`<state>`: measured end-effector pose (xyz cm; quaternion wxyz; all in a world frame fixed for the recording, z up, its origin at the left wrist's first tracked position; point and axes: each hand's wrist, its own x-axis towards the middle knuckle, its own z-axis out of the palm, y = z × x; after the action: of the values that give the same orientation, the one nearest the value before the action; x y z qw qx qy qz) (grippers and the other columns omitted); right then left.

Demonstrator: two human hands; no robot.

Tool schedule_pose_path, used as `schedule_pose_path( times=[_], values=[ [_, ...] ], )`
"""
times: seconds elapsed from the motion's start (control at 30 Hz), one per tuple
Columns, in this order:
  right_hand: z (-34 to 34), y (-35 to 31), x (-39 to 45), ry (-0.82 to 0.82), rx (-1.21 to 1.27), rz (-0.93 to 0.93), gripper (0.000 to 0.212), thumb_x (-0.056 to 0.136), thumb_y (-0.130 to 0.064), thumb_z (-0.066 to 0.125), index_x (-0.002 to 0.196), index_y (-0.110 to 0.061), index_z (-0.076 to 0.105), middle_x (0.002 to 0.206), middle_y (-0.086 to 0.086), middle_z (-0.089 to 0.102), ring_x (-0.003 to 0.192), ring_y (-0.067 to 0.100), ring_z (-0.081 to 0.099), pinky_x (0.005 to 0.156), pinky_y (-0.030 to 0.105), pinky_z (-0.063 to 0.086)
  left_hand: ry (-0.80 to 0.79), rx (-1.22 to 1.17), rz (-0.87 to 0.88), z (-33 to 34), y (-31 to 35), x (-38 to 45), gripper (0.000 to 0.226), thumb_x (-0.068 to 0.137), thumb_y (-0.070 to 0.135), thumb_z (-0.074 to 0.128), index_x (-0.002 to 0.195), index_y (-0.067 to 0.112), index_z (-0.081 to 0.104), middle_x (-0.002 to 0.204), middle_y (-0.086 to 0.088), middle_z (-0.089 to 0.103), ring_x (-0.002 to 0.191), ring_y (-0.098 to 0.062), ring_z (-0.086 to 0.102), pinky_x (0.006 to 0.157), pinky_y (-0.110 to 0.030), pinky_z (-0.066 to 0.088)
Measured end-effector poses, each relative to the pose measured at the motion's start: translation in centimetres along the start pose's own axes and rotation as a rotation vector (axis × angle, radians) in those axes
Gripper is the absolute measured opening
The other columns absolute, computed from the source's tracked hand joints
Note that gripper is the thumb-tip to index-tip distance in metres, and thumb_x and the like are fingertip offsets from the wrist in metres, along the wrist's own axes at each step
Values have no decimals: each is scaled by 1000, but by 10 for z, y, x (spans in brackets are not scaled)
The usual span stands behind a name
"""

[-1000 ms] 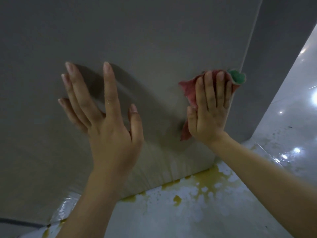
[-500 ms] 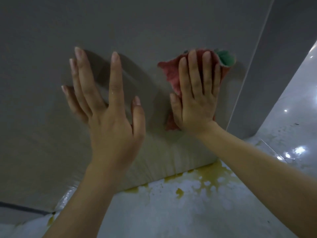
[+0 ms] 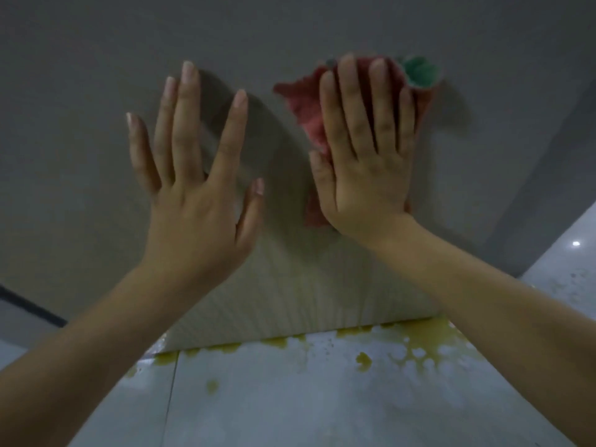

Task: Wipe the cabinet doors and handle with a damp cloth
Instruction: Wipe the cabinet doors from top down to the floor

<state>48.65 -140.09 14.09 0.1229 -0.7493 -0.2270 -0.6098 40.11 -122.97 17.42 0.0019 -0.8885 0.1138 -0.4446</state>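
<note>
The right hand point(image 3: 364, 162) lies flat on a red cloth point(image 3: 306, 108), pressing it against the grey cabinet door point(image 3: 96, 75). Its grip is spread out straight: 4 fingers point toward 12 o'clock, close together, and the thumb lies alongside at the 9 o'clock edge of the palm. Nothing is pinched; the cloth is simply held between palm and door. The cloth shows past the hand at 10 o'clock as a crumpled red fold, and a strip of it runs down beside the thumb to the wrist. A green patch point(image 3: 419, 72) of the same cloth sticks out at 1 o'clock from the fingertips.

The left hand point(image 3: 193, 188) is raised at 9 o'clock from the right hand, well clear of the cloth. Its grip is spread too, fingers fanned and straight toward 12 o'clock, thumb out toward 1 o'clock, holding nothing. It casts a shadow on the door just beside it; whether the palm touches the door cannot be told.

At 6 o'clock from both hands the door meets a pale tiled floor point(image 3: 290, 408). Yellow stains point(image 3: 419, 343) run along that lower edge, with 1 separate blob point(image 3: 363, 361) a little out on the tile. The lower part of the door looks streaked and wet. At 3 o'clock a darker grey panel point(image 3: 548, 156) stands beside the door.
</note>
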Motion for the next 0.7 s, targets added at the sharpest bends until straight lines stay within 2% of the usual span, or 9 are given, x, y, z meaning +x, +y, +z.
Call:
schedule_pose_path(
  times=[0.1, 0.2, 0.27, 0.37, 0.53, 0.6, 0.7],
  values=[
    [13, -22, -7, -63, -7, -151, 50, 99, -34, 33, 144, -13, 28, 148, 7, 38, 140, 29, 17, 116, 39, 5, 0, 34, -26, -6, -23, -10, 64, 93, 33, 43, 148, 5, 26, 150, -34, 12, 141, -42, 7, 113, -59, 3],
    [26, -32, -76, -236, -88, -425, 57, 96, -34, 40, 148, -22, 21, 150, -5, 25, 146, 18, 2, 108, 36, 19, -5, 64, -94, -8, -41, -24, 66, 92, 32, 46, 149, 7, 24, 151, -32, 12, 142, -41, 6, 113, -59, 3],
    [27, -30, -101, -289, -131, -518, 60, 95, -36, 41, 150, -24, 19, 153, -6, 22, 146, 14, 0, 104, 36, 19, -18, 66, -127, -7, -47, -33, 66, 92, 32, 46, 150, 10, 23, 152, -31, 11, 143, -41, 6, 114, -60, 4],
    [23, -32, -84, -224, -81, -459, 59, 96, -34, 40, 150, -23, 20, 155, -4, 19, 146, 12, 5, 114, 35, 10, -15, 56, -149, -8, -52, -38, 66, 92, 34, 44, 150, 12, 22, 153, -30, 10, 143, -41, 6, 115, -59, 4],
    [22, -72, 22, -74, 28, -198, 51, 99, -32, 38, 146, -12, 33, 148, 7, 39, 138, 28, 21, 116, 37, 6, -5, 58, -195, -14, -76, -45, 66, 92, 33, 43, 151, 13, 21, 152, -32, 9, 142, -44, 5, 115, -58, 2],
    [28, -87, 32, -66, 27, -224, 50, 99, -32, 40, 144, -11, 36, 147, 6, 42, 135, 26, 24, 115, 38, 8, -5, 45, -186, -13, -87, -50, 64, 94, 33, 41, 150, 11, 20, 152, -31, 9, 143, -41, 5, 114, -58, 2],
    [38, -99, -10, -200, 76, -461, 53, 95, -28, 47, 145, -15, 35, 149, -4, 31, 137, 19, 25, 108, 36, 17, 16, 17, -172, -10, -94, -57, 61, 96, 33, 39, 149, 8, 22, 153, -28, 11, 144, -38, 7, 115, -58, 3]
  ],
)
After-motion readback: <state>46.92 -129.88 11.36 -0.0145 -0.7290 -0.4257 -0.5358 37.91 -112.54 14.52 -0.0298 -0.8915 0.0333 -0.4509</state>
